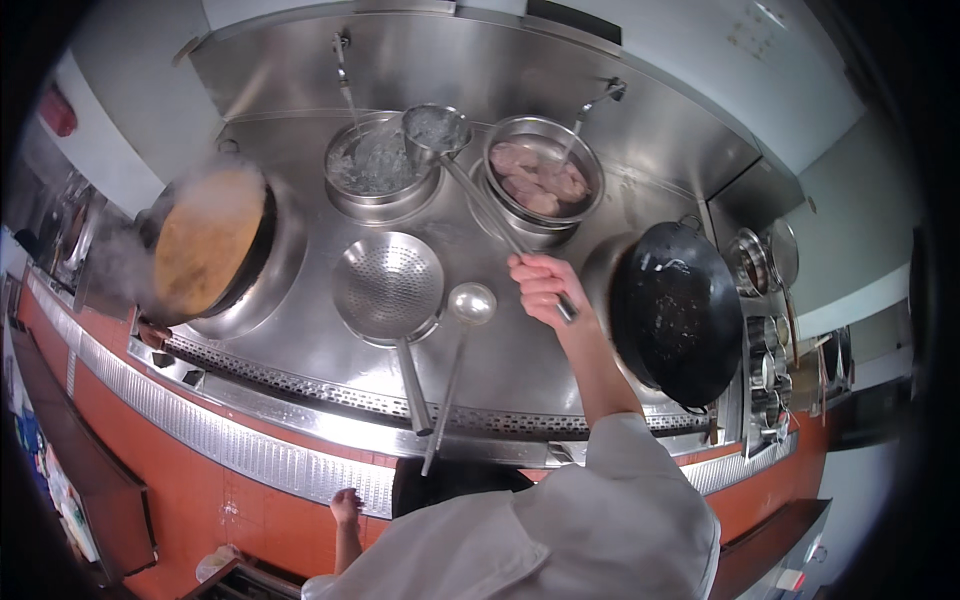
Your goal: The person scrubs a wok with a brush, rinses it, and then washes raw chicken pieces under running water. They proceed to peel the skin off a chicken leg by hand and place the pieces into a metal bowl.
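My right hand grips the long handle of a metal dipper, whose cup is full of clear water. The cup is over the right side of a steel pot filled with bubbling water, under a tap. Beside it, a second steel pot holds several pieces of raw meat in water below another tap. My left hand hangs low at my side, past the stove's front edge, with nothing seen in it. Between me and the pots lie a perforated strainer and a ladle.
At the left a wok of steaming orange-brown liquid sits on a burner. A dark wok stands at the right, beside several metal containers. A perforated drain strip runs along the stove's front.
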Demonstrator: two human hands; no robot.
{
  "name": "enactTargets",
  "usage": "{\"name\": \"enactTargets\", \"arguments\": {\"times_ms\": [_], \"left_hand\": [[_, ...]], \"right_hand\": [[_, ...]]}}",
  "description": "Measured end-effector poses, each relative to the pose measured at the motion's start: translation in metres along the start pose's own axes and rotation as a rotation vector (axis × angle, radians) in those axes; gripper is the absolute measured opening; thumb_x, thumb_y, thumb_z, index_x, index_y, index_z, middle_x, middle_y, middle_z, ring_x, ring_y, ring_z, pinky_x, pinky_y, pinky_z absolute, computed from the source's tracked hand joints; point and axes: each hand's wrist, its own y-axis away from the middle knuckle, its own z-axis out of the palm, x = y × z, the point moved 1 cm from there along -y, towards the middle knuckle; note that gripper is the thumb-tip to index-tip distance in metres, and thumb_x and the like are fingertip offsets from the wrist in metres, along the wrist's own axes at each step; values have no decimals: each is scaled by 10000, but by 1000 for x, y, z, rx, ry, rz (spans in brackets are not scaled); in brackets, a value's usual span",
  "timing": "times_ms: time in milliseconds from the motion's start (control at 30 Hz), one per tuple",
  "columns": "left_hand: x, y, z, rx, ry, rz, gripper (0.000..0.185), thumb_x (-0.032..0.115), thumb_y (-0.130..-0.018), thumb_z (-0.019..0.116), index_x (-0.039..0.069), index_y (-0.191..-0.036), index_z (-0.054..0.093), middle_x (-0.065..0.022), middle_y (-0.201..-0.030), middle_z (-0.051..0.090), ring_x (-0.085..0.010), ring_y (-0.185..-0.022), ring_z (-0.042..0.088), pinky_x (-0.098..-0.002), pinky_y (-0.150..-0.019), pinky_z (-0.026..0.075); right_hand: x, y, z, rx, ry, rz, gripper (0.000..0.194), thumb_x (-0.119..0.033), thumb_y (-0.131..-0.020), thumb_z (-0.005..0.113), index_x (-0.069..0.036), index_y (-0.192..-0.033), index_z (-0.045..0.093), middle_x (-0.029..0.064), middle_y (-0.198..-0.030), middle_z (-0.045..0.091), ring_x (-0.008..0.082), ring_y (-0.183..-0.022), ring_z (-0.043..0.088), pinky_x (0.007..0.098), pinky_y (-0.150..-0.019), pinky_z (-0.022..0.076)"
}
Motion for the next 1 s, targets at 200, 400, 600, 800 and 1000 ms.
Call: {"name": "enactTargets", "arguments": {"times_ms": [200,400,600,800,1000], "left_hand": [[12,14,40,-50,-134,19,136,164,-935,634,52,-1005,664,-38,-715,629,-156,-576,627,-288,-482,448],[-39,37,78,-120,-192,70,126,156,-924,624,53,-973,677,-51,-717,619,-155,-572,625,-279,-470,451],[-150,-1,88,-248,-1278,632,137,214,-711,714,137,-825,716,-93,-830,717,-284,-855,698,-478,-733,548],[-146,28,130,-81,-739,249,251,290,-853,667,75,-927,774,-154,-924,756,-311,-863,724,-452,-767,563],[-85,97,136,52,-384,222,237,189,-829,647,78,-994,775,-187,-1007,753,-346,-980,718,-453,-857,562]], "right_hand": [[7,200,29,47,46,-232,207,-105,-1066,460,33,-1159,582,-83,-679,429,-23,-411,375,180,-342,302],[24,373,-6,378,122,-398,188,-117,-1070,447,-38,-1097,616,-80,-658,407,0,-416,358,205,-351,285],[43,459,-49,865,795,-558,323,-177,-1034,506,-202,-721,430,-95,-587,365,26,-442,347,227,-372,250],[42,417,-98,1072,1313,-427,172,-203,-1023,540,-142,-879,469,-18,-726,452,112,-555,428,271,-459,325],[48,395,-124,1211,1860,-440,164,-229,-1011,575,-81,-1037,508,59,-864,538,198,-668,510,315,-545,399]]}}
